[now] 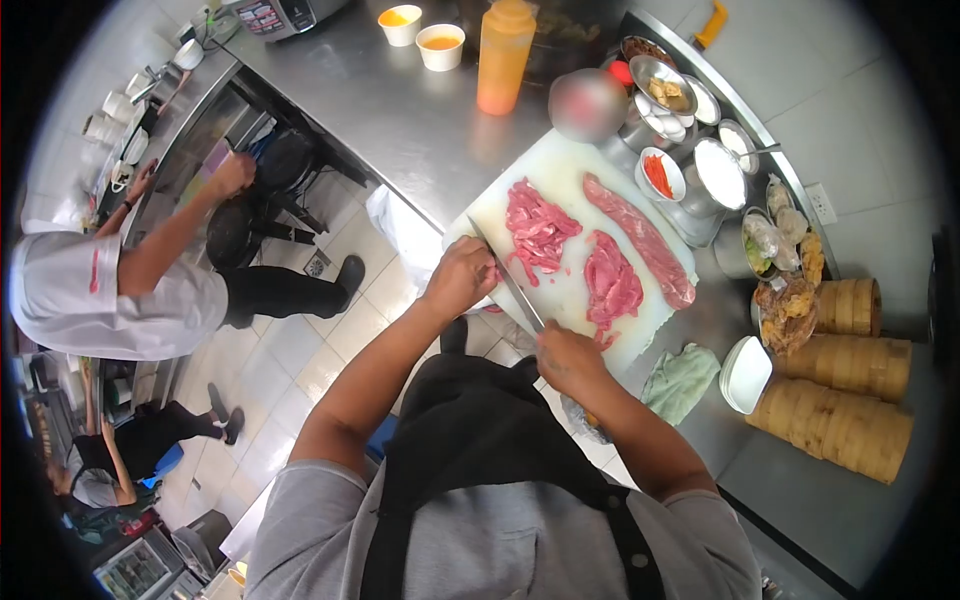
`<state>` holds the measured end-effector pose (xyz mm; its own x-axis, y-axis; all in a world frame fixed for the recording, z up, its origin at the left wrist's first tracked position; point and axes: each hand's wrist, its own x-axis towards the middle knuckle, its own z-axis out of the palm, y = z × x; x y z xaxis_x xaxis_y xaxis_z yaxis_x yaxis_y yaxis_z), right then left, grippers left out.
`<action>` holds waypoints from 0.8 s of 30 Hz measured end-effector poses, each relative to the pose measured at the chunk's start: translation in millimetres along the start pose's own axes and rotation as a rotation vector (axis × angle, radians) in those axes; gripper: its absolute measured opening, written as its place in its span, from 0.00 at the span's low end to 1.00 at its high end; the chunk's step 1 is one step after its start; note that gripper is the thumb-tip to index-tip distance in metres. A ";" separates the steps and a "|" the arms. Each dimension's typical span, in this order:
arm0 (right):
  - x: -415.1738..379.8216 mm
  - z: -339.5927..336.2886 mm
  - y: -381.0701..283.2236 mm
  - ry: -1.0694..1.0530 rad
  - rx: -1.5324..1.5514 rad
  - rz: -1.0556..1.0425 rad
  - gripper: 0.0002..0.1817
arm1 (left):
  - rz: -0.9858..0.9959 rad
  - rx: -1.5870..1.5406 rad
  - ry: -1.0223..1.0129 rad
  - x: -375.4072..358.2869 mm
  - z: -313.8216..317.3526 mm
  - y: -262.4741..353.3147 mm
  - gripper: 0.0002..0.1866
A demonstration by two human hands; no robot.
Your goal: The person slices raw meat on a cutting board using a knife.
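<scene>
My right hand [572, 358] grips the handle of a long knife [518, 290], its blade slanting up and left across the near edge of a white cutting board [555, 165]. My left hand [462, 278] is closed, fingers curled beside the blade towards its tip; what they hold, if anything, is hidden. On the board, a pile of sliced raw meat [538, 225] lies just beyond the blade. Another heap of cut meat [610, 280] sits to its right. Farther right is a long uncut strip of raw meat [640, 240].
A squeeze bottle [505, 55] and two sauce cups [440, 47] stand behind the board. At right are bowls of ingredients [720, 172], a green cloth [682, 383], white dishes [746, 375] and bamboo steamers [835, 425]. A person in white [120, 300] works at left near pans; another is behind.
</scene>
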<state>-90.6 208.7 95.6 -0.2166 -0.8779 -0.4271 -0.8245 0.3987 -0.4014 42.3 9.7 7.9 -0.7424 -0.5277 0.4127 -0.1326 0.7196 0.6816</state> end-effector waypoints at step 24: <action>3.4 5.7 12.0 0.356 0.110 0.044 0.16 | 0.240 0.060 -0.593 127.0 92.7 102.0 0.17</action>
<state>-98.2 212.0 84.8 -0.4351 -0.8885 -0.1455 -0.7531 0.4477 -0.4821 -126.4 57.9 73.8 -0.9908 -0.0222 0.1333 0.0583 0.8196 0.5700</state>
